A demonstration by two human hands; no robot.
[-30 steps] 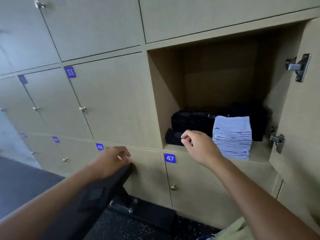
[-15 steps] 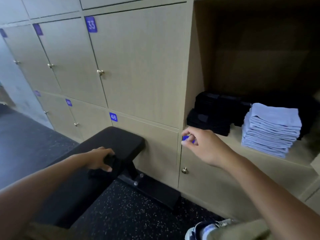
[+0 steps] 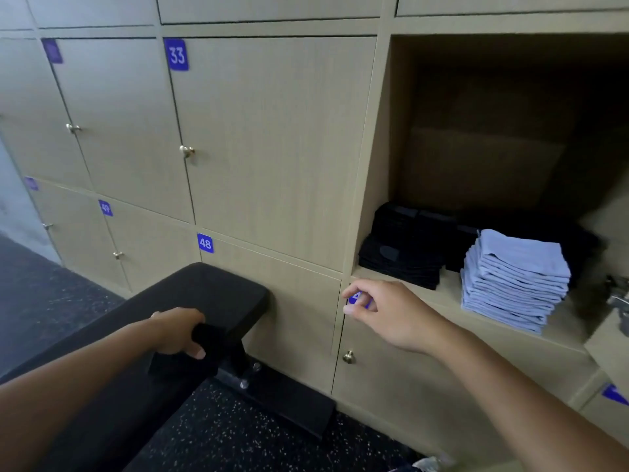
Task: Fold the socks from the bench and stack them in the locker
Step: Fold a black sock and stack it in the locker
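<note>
A black padded bench (image 3: 190,298) stands end-on against the lockers. My left hand (image 3: 177,330) lies on its near right edge, fingers curled round a black sock (image 3: 204,349) that is hard to tell apart from the dark pad. The open locker (image 3: 452,294) at the right holds stacks of folded black socks (image 3: 405,247) and a tall stack of folded light-blue socks (image 3: 514,281). My right hand (image 3: 384,311) hovers in front of the locker's shelf edge, fingers loosely curled, holding nothing.
Closed beige locker doors with brass knobs and blue number tags, 33 (image 3: 177,54) and 48 (image 3: 205,243), fill the wall. The bench's metal foot (image 3: 272,393) rests on the dark speckled floor. A door hinge (image 3: 617,298) juts out at the far right.
My left hand dropped from the bench's far end onto its near edge and closed on the black sock. My right hand drew back slightly from the locker. My view turned left and down.
</note>
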